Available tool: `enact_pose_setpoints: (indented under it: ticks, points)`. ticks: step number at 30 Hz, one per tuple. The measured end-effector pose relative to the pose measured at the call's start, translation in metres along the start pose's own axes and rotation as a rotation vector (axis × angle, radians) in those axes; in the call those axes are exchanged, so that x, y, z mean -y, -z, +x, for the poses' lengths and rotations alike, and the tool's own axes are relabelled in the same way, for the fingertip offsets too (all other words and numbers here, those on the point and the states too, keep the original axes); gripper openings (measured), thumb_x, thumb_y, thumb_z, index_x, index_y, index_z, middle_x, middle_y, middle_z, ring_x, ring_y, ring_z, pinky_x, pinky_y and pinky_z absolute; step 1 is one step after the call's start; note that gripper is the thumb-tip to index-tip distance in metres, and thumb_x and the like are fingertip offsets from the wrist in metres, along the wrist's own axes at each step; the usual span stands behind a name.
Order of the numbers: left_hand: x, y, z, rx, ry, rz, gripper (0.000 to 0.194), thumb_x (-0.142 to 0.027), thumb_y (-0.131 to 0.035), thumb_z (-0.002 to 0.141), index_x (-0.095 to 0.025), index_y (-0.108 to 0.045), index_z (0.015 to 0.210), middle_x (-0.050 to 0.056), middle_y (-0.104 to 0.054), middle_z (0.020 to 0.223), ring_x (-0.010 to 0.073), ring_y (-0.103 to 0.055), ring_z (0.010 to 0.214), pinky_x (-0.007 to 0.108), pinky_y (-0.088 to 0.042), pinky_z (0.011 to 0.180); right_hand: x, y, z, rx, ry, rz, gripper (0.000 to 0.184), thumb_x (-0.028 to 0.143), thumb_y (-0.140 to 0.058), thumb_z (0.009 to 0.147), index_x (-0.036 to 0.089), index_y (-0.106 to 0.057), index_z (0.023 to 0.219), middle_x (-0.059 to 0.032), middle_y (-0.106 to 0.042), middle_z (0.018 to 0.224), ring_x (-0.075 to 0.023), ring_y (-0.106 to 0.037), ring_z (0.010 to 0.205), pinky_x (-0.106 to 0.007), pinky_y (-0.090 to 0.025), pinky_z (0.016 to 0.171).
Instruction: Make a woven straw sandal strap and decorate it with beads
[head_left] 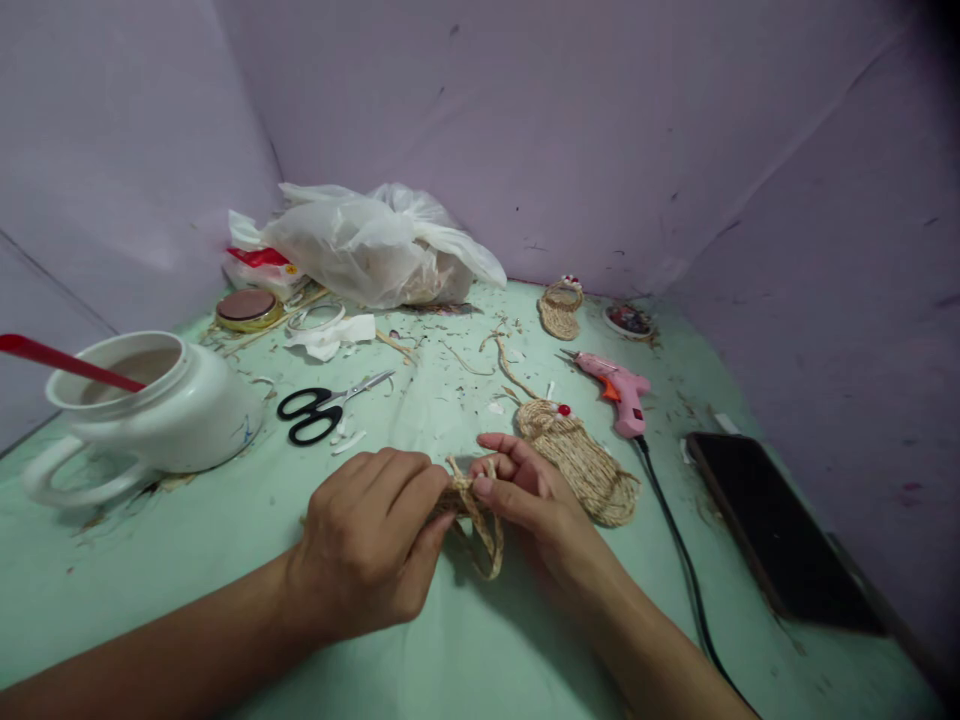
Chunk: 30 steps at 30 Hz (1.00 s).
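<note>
Your left hand (371,540) and right hand (544,505), lower centre of the frame, pinch looped straw cord (475,512) between their fingers, near a woven slipper (589,470).

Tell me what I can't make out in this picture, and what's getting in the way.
All in the head view:
Much of the straw piece: hidden behind the fingers of the left hand.
Outer end of the red stick: cut off by the left edge.
Far end of the black cord: cut off by the bottom edge.
Contents of the plastic bag: blurred by its cloudy plastic.
</note>
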<state>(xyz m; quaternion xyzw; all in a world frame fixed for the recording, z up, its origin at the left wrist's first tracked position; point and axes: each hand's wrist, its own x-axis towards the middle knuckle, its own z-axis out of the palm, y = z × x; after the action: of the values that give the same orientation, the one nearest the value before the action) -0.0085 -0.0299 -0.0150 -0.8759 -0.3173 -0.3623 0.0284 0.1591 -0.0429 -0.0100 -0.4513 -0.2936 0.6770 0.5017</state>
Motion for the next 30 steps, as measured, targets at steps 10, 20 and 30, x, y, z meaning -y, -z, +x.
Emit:
enact_pose_setpoints:
  ticks: [10, 20, 30]
  points:
    - [-0.002, 0.000, -0.007, -0.077, 0.001, -0.086, 0.014, -0.007, -0.057, 0.074, -0.015, -0.060, 0.086, 0.007, -0.065, 0.078, 0.0191, -0.060, 0.070, 0.033, -0.050, 0.062, -0.003, 0.000, -0.004, 0.039, 0.027, -0.041, 0.046, 0.024, -0.073, 0.060, 0.022, -0.044, 0.095, 0.0049, -0.053, 0.070, -0.0106, -0.047, 0.060, -0.024, -0.037, 0.054]
    - [0.001, 0.001, -0.004, -0.088, -0.108, -0.043, 0.018, -0.004, -0.056, 0.072, -0.011, -0.061, 0.088, 0.010, -0.066, 0.075, 0.0188, -0.062, 0.067, 0.031, -0.053, 0.057, 0.001, -0.009, -0.004, -0.116, 0.030, -0.165, 0.047, 0.021, -0.072, 0.056, 0.022, -0.042, 0.092, 0.0079, -0.053, 0.062, -0.0104, -0.046, 0.055, -0.024, -0.036, 0.054]
    - [0.005, -0.002, -0.005, -0.137, -0.155, -0.072, 0.024, -0.002, -0.056, 0.070, -0.008, -0.062, 0.092, 0.012, -0.068, 0.078, 0.0196, -0.064, 0.070, 0.032, -0.055, 0.060, -0.002, 0.005, -0.002, 0.061, 0.051, -0.010, 0.042, 0.022, -0.071, 0.060, 0.022, -0.047, 0.094, 0.0022, -0.058, 0.072, -0.0141, -0.051, 0.063, -0.027, -0.038, 0.056]
